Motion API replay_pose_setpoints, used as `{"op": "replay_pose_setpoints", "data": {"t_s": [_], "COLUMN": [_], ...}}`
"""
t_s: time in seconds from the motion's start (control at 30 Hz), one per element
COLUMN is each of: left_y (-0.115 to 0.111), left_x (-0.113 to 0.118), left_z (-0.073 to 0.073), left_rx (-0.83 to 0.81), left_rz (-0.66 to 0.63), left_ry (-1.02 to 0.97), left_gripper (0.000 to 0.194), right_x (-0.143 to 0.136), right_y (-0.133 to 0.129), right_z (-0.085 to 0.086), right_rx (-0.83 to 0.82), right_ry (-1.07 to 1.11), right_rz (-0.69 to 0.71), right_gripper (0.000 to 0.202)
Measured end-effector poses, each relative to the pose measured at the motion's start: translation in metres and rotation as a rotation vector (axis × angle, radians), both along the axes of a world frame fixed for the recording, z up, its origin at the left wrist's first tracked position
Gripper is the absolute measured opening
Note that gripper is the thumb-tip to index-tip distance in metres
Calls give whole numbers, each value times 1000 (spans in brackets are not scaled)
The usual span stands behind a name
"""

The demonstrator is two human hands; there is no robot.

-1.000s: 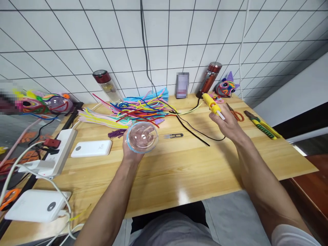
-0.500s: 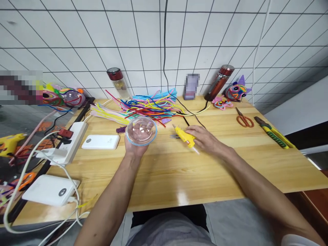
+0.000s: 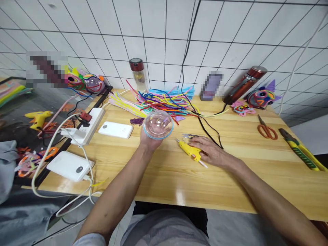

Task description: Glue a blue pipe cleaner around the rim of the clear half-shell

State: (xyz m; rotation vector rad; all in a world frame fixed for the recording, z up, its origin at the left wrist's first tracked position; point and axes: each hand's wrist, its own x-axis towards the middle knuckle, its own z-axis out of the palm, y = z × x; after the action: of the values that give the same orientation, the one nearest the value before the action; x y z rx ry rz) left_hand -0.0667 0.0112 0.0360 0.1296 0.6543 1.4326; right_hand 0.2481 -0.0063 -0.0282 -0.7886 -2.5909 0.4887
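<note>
My left hand [image 3: 151, 140] is closed on a clear plastic dome [image 3: 158, 123] with a blue line round its rim, held above the table. Its fingers show through the clear wall. My right hand [image 3: 212, 151] has its fingers curled over a yellow hot glue gun [image 3: 189, 149], low over the wooden tabletop. The gun's metal nozzle points up and left, and a whitish glue stick [image 3: 203, 164] pokes out of its back end. Just beyond the gun lie small thread snips [image 3: 188, 135], partly behind my right fingers.
A pile of colourful pipe cleaners [image 3: 164, 99] lies at the back. Scissors [image 3: 267, 129] and pliers [image 3: 298, 148] rest at the right. Two white power banks [image 3: 115, 130] and a power strip [image 3: 89, 125] with trailing cables are at the left, near another person's sleeve [image 3: 7, 164].
The view has swung left, so things sit further right. My right hand has brought the glue gun lower and nearer, turning its nozzle more leftward. The dome stays in my left hand.
</note>
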Motion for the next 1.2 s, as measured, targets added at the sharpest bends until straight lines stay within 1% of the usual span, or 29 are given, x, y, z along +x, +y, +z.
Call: {"op": "replay_pose_setpoints", "data": {"t_s": [0.1,0.2,0.23,0.3,0.4,0.47,0.5,0.57,0.63,0.67,0.7,0.77,0.83,0.9,0.97,1.03,1.13,1.2], "left_y": [-1,0,1,2,-1,-8,-13,-24,-32,-35,-36,-37,-37,-38,-39,-41,-43,-42], "left_x": [0,0,0,1,5,11,13,18,20,21,22,22,23,25,26,26,24,23], "left_z": [1,2,2,1,-1,-4,-7,-13,-22,-26,-29,-34,-35,-32,-27,-21,-14,-13], "left_rx": [9,20,27,49,144,261,337,493,750,891,986,1118,1169,1168,1133,1101,1103,1104], "left_rz": [-14,-25,-28,-29,4,63,110,236,344,403,451,478,457,426,388,336,297,292], "left_ry": [-21,-35,-37,-19,114,283,387,644,868,957,1012,1082,1106,1070,978,920,972,1006], "left_gripper": [41,38,38,40,45,47,45,43,48,48,47,45,46,48,47,43,36,33], "right_x": [0,2,2,-2,-21,-44,-56,-82,-104,-112,-118,-124,-124,-122,-120,-118,-116,-114], "right_y": [-2,-4,-6,-11,-23,-31,-36,-43,-50,-53,-55,-60,-62,-62,-60,-58,-57,-58], "right_z": [3,13,19,33,56,66,70,73,75,76,77,80,83,85,84,82,79,77], "right_rx": [-20,-51,-73,-127,-261,-426,-521,-707,-857,-912,-948,-971,-948,-915,-888,-868,-836,-807], "right_ry": [4,18,28,79,277,483,591,748,866,911,948,999,1031,1054,1059,1037,991,960], "right_rz": [44,41,11,-95,-298,-383,-395,-381,-365,-348,-335,-322,-334,-349,-358,-365,-382,-405], "right_gripper": [67,65,63,58,54,61,69,92,110,114,114,107,97,87,82,85,92,95]}}
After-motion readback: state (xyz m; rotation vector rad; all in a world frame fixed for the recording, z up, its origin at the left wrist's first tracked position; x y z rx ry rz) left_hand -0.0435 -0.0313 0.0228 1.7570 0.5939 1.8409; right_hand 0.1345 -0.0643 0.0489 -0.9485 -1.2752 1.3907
